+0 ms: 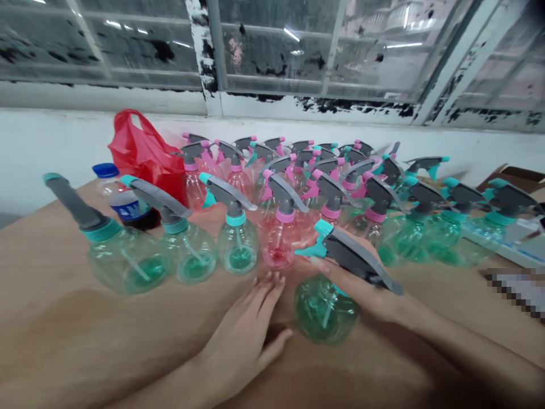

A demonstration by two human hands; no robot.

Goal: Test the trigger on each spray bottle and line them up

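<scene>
My right hand (361, 287) is wrapped round the neck of a green spray bottle (326, 312) with a grey and teal trigger head, its nozzle pointing left. The bottle looks slightly tilted; whether its base touches the table I cannot tell. My left hand (251, 324) rests on the table to the left of that bottle, fingers stretched out and thumb apart, holding nothing. Just beyond its fingertips stands a pink spray bottle (279, 238). To its left are a teal-collared green bottle (238, 244), a second one (189, 255) and a third (128, 261) nearest the left side.
Several more pink and green spray bottles (419, 227) crowd the back of the wooden table (51, 318). A red plastic bag (136, 147) and a blue-capped drink bottle (125, 199) stand at the back left. An open cardboard box (517, 176) sits at the right, below the windows.
</scene>
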